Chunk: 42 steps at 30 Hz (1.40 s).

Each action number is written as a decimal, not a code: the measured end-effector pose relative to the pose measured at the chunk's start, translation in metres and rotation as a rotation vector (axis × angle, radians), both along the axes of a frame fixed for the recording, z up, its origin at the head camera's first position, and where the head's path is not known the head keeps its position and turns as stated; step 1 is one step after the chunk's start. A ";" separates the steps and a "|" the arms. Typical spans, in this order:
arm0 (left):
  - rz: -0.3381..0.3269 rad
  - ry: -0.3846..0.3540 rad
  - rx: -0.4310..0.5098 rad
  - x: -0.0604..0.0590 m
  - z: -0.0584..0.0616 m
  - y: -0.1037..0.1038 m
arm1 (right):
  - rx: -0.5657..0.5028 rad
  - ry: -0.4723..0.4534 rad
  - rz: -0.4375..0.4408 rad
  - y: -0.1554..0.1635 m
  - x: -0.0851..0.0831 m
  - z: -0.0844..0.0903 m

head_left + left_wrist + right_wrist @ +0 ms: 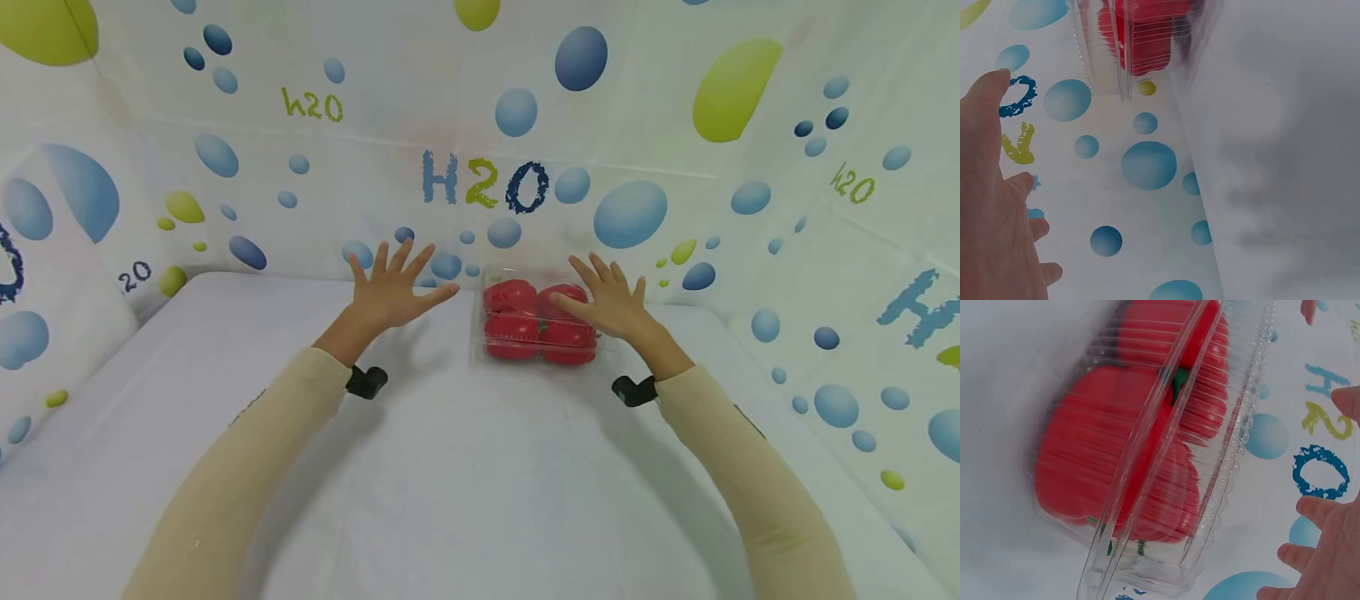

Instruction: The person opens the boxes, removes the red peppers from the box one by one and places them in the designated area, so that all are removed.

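Note:
A clear plastic clamshell box (477, 333) stands on the white table near its back edge. Inside lie several red peppers (512, 336) with bits of green stem; the right wrist view shows them close up through the ribbed plastic. My left hand (386, 296) is raised to the left of the box, fingers spread, holding nothing. My right hand (611, 304) is raised at the box's right side, its fingers also spread, and in the head view its thumb overlaps one pepper. In the right wrist view the fingers appear apart from the box.
White cloth covers the table (480, 483). Behind and at both sides rises a white curtain (390, 100) printed with blue and green dots and H2O lettering. A dark wrist camera (367, 382) sits under the left wrist, another camera (633, 390) under the right.

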<state>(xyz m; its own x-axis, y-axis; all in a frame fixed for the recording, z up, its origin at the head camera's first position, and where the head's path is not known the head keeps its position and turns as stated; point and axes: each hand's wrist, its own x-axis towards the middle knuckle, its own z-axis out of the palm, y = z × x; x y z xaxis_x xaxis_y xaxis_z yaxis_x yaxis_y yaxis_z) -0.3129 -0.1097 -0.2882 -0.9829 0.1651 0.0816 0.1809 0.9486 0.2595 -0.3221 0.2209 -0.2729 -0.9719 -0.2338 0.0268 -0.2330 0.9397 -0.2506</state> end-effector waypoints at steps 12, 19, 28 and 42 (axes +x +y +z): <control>-0.017 0.041 -0.014 -0.003 -0.008 0.005 | -0.036 0.046 0.006 0.004 -0.001 -0.009; -0.039 0.086 0.001 -0.005 -0.020 0.007 | -0.125 0.161 0.048 0.003 0.003 -0.013; -0.089 0.114 0.056 -0.006 -0.029 0.014 | -0.130 0.130 0.059 0.005 0.010 -0.021; -0.201 0.158 0.045 -0.004 -0.039 0.023 | -0.180 0.110 0.088 0.011 0.015 -0.042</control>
